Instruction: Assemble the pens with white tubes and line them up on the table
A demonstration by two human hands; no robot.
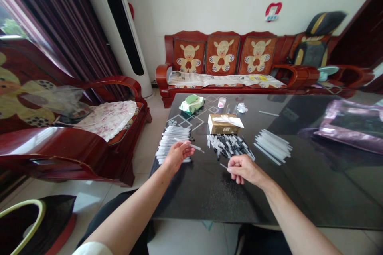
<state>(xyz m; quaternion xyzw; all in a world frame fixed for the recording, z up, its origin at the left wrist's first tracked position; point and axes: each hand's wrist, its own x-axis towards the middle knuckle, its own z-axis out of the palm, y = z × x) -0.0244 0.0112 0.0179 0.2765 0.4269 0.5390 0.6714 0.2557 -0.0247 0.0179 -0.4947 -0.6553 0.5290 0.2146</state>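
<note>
My left hand (179, 152) is closed on a slim white pen (195, 147), whose thin tip points right. It is over the right side of a stack of white pens with dark ends (170, 138). My right hand (241, 169) pinches a short, thin, pale piece (223, 165) just above the table; its exact kind is too small to make out. Behind the right hand lies a loose heap of black and white pen parts (229, 145). Further right is a pile of translucent white tubes (273, 146).
On the dark glossy table (299, 191) stand a tissue box (224, 124), a green wipes pack (192, 105), a small cup (222, 102) and crumpled tissue (242, 107). A purple-edged plastic bag (338, 127) lies at right. Wooden sofas (163, 73) stand behind and at left.
</note>
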